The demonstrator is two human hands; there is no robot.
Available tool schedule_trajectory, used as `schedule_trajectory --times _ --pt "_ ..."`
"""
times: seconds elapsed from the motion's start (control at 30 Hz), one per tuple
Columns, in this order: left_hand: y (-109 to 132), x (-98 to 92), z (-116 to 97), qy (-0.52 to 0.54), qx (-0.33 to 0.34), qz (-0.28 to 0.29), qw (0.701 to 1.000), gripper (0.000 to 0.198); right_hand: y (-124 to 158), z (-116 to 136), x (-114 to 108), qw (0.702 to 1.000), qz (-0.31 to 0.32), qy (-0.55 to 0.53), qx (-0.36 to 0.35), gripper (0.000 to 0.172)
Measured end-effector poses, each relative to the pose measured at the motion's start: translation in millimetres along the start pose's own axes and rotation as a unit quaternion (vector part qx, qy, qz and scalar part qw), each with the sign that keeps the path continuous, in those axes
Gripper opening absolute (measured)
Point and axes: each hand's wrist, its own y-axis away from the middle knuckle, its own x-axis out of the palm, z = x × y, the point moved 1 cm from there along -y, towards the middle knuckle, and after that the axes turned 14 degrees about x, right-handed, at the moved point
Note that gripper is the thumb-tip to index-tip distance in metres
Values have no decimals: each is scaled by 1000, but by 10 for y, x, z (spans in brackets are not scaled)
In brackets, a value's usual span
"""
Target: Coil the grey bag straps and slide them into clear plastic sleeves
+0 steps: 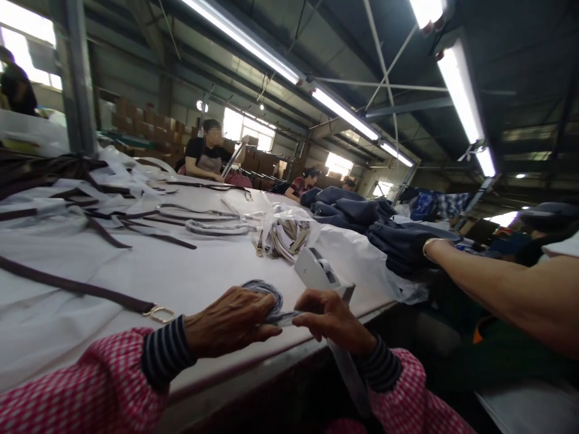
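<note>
Near the table's front edge, my left hand (228, 322) is closed around a coil of grey cord (270, 290), its fingers lying over the near side. My right hand (332, 319) pinches a stretch of the same cord between thumb and fingers, just right of the coil. Behind the right hand stands a pale grey tape dispenser (310, 269). A grey strip (347, 371) hangs below the right wrist, past the table edge; where its top end goes is hidden. To the left lies a dark brown strap (85, 289) with a metal buckle (159, 313).
White sheeting covers the table (217, 271). A plastic-wrapped bundle of beige straps (287, 235) sits beyond the dispenser. More dark straps (149, 232) lie at left. Dark blue fabric (353, 211) is piled at right, where a co-worker's arm (497, 283) reaches in. Other people sit farther back.
</note>
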Motion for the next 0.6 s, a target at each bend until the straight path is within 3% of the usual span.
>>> schedule_trajectory --times 0.07,0.17,0.2,0.33,0.47,0.6 --pt "90 71 52 -6 -11 21 1000 30 -122 -99 36 990 -43 111 -78 22" --pt "212 183 134 -22 -2 45 999 29 -282 -226 136 944 -75 267 -176 10" --pt "243 218 157 -24 10 45 999 32 -327 -263 176 930 -75 303 -192 14" --pt "297 308 201 -47 56 38 997 41 -446 -387 315 886 -52 404 -222 33" --pt "267 319 180 -60 54 56 995 29 -467 -444 349 855 -50 443 -265 33" --pt "279 347 139 -78 75 30 994 26 -451 -425 334 826 -37 490 -276 28"
